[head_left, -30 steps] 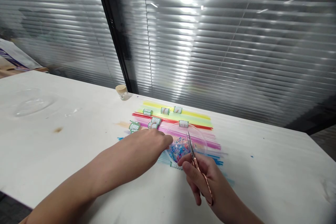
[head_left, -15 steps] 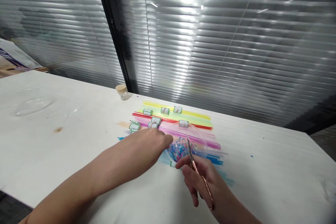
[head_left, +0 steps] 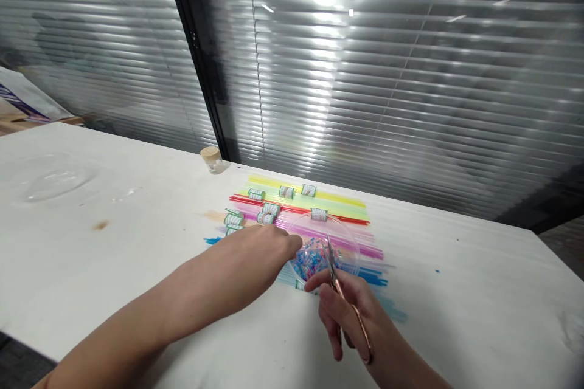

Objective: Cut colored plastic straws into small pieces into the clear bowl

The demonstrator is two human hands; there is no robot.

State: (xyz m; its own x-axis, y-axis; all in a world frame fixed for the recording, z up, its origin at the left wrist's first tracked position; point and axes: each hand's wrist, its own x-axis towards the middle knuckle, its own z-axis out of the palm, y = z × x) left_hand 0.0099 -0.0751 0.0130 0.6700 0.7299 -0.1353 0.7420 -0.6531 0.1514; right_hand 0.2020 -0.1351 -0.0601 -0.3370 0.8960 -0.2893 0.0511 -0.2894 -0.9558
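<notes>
Slatted blinds (head_left: 387, 73) rose behind a white counter (head_left: 150, 225), with a dark window frame (head_left: 194, 42) slanting down between their panels. Near the middle of the counter were the scissors (head_left: 336, 287), their slim blades pointing away over a round clear dish (head_left: 359, 249) and their rose-gold handles low in the right hand (head_left: 360, 310). That hand's fingers were wrapped about the handles, grasping them. Inside the dish lay small cut pieces (head_left: 312, 258), mostly blue, with pink and pale ones mixed in.

At the dish's left edge, the left hand (head_left: 278, 246) was bent over, its fingertips mostly hidden; whether those fingers were clenched on something could not be told. Little had changed: across the last second the left hand had kept almost the same place, while the scissors had dipped slightly and remained above the dish. Anything trimmed there would, by the look of it, drop among the other pieces.

Around and under the dish were rows of thin coloured sticks: yellow (head_left: 347, 199), red (head_left: 347, 219), purple (head_left: 365, 247) and blue (head_left: 374, 278). Green-edged paper labels (head_left: 286, 192) were scattered over them. Farther back, near the window, a little jar (head_left: 212, 161) stood upright under its wooden lid; off to the left lay a transparent plastic piece (head_left: 57, 183).
</notes>
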